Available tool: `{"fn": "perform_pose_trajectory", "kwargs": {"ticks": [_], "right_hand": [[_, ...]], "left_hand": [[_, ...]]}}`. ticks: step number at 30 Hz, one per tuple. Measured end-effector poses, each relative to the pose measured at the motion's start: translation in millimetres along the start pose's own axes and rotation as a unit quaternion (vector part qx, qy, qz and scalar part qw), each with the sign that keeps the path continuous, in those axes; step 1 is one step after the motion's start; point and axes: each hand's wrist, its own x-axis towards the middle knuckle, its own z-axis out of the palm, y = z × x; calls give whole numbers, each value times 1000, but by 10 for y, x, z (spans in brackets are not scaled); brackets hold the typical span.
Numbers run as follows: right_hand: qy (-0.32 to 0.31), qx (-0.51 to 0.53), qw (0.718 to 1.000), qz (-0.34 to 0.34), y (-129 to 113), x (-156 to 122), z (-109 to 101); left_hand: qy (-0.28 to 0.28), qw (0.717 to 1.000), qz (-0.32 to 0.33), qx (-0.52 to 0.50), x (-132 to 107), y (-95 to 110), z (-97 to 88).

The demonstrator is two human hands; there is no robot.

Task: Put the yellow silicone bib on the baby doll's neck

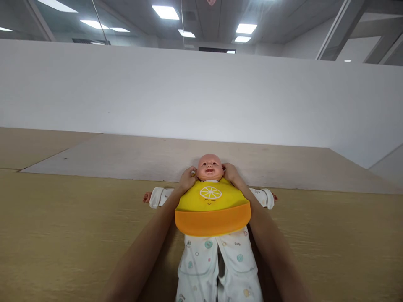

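Yellow bib [213, 214] lies just below the doll's head [209, 167]; left hand [188, 179] beside the head, seemingly pinching the bib's strap; right hand [232, 173] opposite, grip I cannot tell; uneven pull could skew the bib.

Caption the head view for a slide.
A bald baby doll in white printed fabric clothes and a yellow-and-orange bib, flanked at head height by left hand and right hand.

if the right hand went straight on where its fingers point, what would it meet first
Likely the side of the doll's head: the right hand points inward toward it, very close by. Whether the two already touch is unclear from this one view.
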Motion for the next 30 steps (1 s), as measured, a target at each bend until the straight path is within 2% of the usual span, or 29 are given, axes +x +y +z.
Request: {"fn": "perform_pose_trajectory", "kwargs": {"ticks": [6,9,12,16,18,21,25,27,30], "right_hand": [[-5,-13,1000,17,-20,-109,-182],[-6,3,1000,26,-97,-371,-352],[-39,60,997,13,-149,-783,-531],[-114,158,981,11,-64,-1329,-678],[-129,213,968,32,26,-1540,-682],[-111,276,953,49,139,-1800,-630],[-83,294,952,13,177,-2075,-574],[-79,278,957,4,173,-2181,-570],[-70,260,963,-6,196,-2339,-569]], "left_hand": [[25,998,-43,33,8,-2,-21],[15,997,-60,38,-60,110,-86],[11,998,-64,24,-226,299,-196],[8,998,-58,-2,-660,541,-318],[38,995,-74,-47,-945,591,-320],[101,974,-117,-164,-1372,591,-258],[107,942,-137,-287,-1806,648,-171],[89,941,-123,-304,-1976,742,-144],[82,953,-96,-276,-2259,882,-89]]}}
